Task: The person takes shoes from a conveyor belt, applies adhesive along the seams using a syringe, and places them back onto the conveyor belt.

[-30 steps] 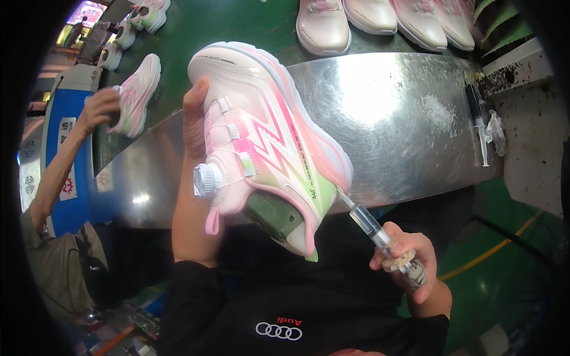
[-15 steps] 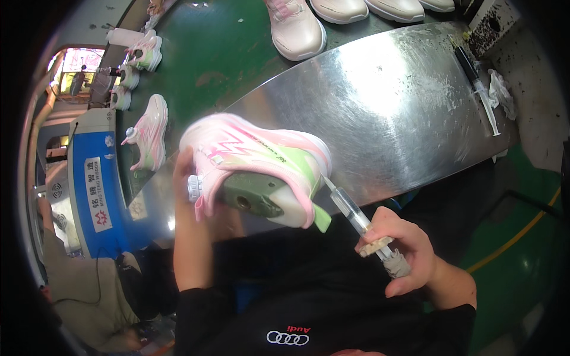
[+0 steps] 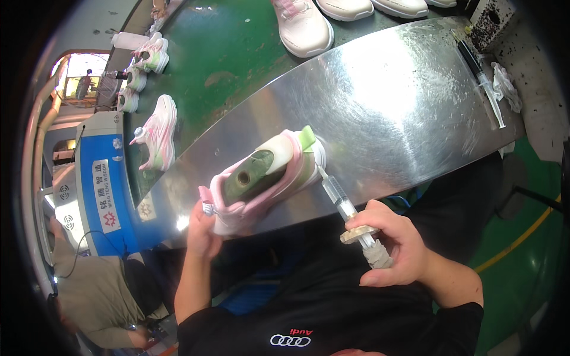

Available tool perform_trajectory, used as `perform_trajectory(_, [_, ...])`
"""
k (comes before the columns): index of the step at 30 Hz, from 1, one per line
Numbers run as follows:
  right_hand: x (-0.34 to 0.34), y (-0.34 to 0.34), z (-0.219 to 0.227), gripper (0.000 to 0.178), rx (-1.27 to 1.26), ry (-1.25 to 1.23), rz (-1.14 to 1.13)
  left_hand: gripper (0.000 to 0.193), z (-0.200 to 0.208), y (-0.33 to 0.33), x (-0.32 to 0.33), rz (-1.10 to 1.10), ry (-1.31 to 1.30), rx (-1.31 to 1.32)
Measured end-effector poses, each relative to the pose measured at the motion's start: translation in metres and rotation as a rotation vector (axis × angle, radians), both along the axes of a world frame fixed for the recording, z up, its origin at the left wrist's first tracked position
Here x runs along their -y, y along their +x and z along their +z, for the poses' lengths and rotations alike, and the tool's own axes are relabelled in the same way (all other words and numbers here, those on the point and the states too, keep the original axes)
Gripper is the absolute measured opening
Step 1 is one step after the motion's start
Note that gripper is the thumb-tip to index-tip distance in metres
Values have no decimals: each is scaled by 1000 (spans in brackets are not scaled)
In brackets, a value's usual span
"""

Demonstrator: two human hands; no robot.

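Observation:
A pink, white and green sneaker [image 3: 279, 178] with a dark green shoe last [image 3: 246, 178] inside it is held over the metal worktop. My left hand [image 3: 205, 234] grips its toe end, near the white lacing dial; part of the fingers is hidden behind the shoe. In my right hand [image 3: 395, 243] is a clear syringe [image 3: 338, 196], its plunger end wrapped in grey material. The syringe's tip meets the edge of the sole near the heel; whether it touches cannot be made out.
Across the shiny metal worktop [image 3: 404, 130], a second syringe with a black barrel [image 3: 475, 65] lies by crumpled white tissue [image 3: 504, 86]. Cream sneakers [image 3: 303, 29] line the green belt's far side. More pink sneakers [image 3: 157, 133] stand at left, beside a blue machine panel [image 3: 98, 184]. Another person [image 3: 101, 291] sits at lower left.
The sneaker has been turned, so its opening and heel tab now face up and away. My left hand has shifted lower along with it. The syringe has moved slightly left.

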State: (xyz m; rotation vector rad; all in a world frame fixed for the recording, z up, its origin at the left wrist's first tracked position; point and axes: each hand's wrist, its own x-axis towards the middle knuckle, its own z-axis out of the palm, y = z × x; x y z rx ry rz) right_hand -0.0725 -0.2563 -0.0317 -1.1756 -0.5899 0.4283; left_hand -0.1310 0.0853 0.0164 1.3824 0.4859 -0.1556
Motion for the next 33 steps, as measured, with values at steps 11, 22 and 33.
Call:
perform_trajectory(11, [-1, -11, 18, 61, 56, -61, -4, 84, -5, -51, 57, -25, -477, -190])
perform_trajectory(22, [17, -24, 54, 63, -121, -143, 142, 82, -29, -46, 106, -111, -927, -190])
perform_trajectory(33, [69, -43, 103, 72, -66, -206, 126, 59, -47, -12, 144, -344, -1302, -234])
